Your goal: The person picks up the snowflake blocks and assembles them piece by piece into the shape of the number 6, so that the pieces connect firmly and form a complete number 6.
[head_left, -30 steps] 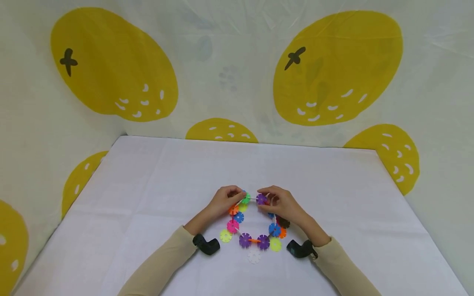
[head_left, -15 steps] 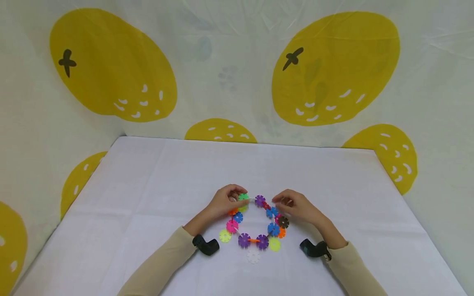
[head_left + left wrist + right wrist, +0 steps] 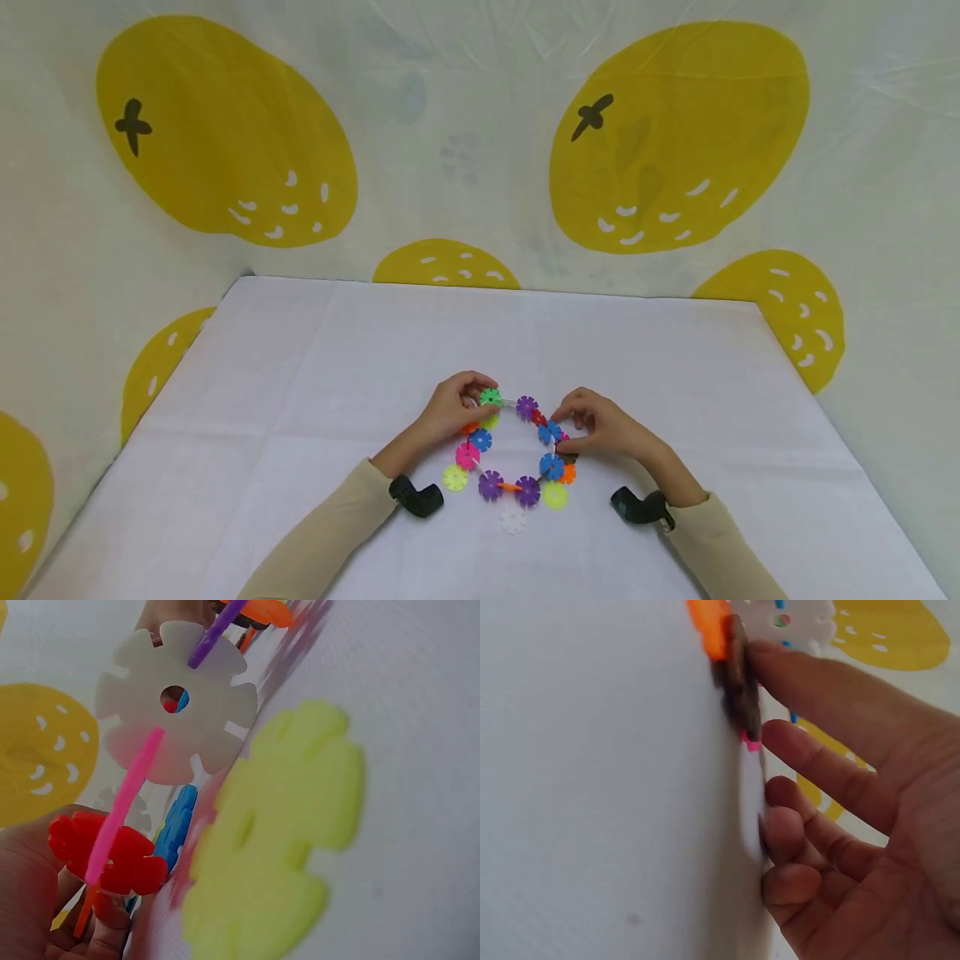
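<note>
A ring of colourful notched interlocking discs lies on the white tabletop in the head view, with purple discs point(image 3: 527, 491) along its near side. My left hand point(image 3: 456, 407) pinches the green disc point(image 3: 491, 397) at the ring's upper left. At the right side, my right hand point(image 3: 611, 427) holds the ring, thumb and forefinger spanning it beside the blue disc point(image 3: 550, 432). In the right wrist view, the thumb touches the brown disc point(image 3: 740, 679), and the forefinger is at its lower end. The left wrist view shows a white disc point(image 3: 176, 742) and a red disc point(image 3: 112, 855) standing between flat ones.
Loose-looking discs lie by the ring: yellow ones point(image 3: 455, 477) and a white one point(image 3: 513, 521) nearest the front edge. A black wrist camera point(image 3: 417, 497) sits on each forearm. Behind the white table point(image 3: 360, 333) hangs a cloth printed with yellow fruit point(image 3: 682, 137).
My right hand has let go of the purple disc at the top, moved right and down, and taken hold at the ring's right side. The left hand stays at the green disc.
</note>
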Demonstrator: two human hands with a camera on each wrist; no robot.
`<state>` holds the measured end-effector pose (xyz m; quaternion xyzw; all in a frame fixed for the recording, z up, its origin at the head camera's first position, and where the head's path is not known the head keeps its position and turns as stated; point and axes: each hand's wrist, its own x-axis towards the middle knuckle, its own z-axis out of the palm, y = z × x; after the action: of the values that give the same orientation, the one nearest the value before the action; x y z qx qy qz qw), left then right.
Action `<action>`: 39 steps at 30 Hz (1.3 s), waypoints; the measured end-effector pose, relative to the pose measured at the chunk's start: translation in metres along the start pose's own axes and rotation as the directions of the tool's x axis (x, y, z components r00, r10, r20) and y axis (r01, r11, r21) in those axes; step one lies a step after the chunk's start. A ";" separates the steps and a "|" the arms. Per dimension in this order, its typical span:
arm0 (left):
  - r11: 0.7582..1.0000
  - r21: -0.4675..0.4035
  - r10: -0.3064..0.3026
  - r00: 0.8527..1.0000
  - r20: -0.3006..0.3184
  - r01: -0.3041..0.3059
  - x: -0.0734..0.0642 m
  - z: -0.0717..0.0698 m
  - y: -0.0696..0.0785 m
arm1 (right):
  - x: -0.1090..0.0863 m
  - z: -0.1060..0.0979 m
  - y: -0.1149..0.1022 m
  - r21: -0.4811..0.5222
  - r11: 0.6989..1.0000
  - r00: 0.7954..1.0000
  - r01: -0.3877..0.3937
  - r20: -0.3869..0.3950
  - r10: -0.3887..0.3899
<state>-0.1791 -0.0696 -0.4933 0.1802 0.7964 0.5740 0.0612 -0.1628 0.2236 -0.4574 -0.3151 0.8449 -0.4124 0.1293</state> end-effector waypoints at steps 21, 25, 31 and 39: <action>0.998 0.069 -0.012 0.999 0.049 0.008 -0.004 -0.003 0.004 | 0.000 0.004 -0.001 -0.024 0.999 0.999 -0.037 0.031 0.038; 0.998 0.068 -0.007 0.998 0.059 0.003 -0.004 -0.002 0.005 | -0.001 0.000 -0.003 -0.023 0.998 0.998 -0.061 0.025 0.061; 0.998 0.064 0.003 0.997 0.072 -0.008 -0.003 -0.002 0.004 | -0.002 -0.007 0.001 -0.002 0.996 0.996 -0.089 0.029 0.089; 0.999 0.049 -0.004 0.997 0.072 0.001 -0.002 -0.003 0.006 | 0.001 -0.012 0.003 -0.001 0.995 0.990 -0.095 -0.100 0.095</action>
<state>-0.1766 -0.0717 -0.4868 0.2012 0.8078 0.5472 0.0862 -0.1707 0.2318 -0.4524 -0.2538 0.8656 -0.4186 0.1053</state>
